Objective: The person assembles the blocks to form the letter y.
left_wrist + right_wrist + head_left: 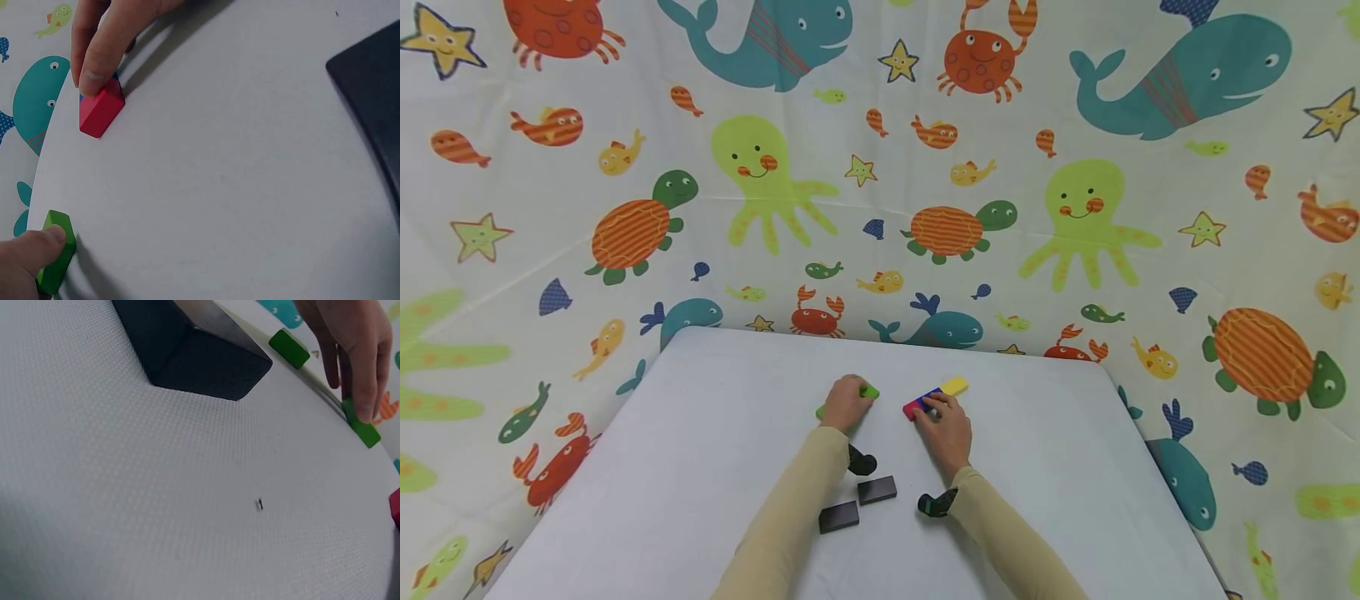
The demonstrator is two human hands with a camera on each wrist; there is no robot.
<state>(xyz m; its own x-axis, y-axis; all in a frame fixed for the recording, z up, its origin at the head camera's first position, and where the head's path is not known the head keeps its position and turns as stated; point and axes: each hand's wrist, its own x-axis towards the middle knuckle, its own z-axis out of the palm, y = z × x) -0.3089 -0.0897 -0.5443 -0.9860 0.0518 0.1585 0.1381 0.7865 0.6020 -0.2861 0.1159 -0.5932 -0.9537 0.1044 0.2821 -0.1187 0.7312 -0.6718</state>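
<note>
Green block [367, 432], one, on the far part of the table [1045, 467]; gripped by the left hand [846, 404], thumb on one face and fingers bent down about it; second green block [289, 348], beside that hand, on the side away from the right hand [949, 429]; a short gap between the two green pieces.

Blue block [934, 392], one, largely covered by the right hand, which grips it with thumb and fingers bent down, close to its join with the red block [103, 112]; red block at the near end of the row, its end face uncovered; yellow block [955, 386] at the far end, in line with the blue; whether yellow and blue touch, cannot tell.

Dark blocks, two, lying flat nearer the person, between the forearms; farther dark block [877, 490] just beside the nearer dark block [838, 517], slightly to its right.

Sleeves, beige, left sleeve [793, 517] and right sleeve [1011, 529]; a black device at each wrist; white cloth [850, 225] behind the table, printed with whales, crabs, turtles, octopuses, fish and stars.
</note>
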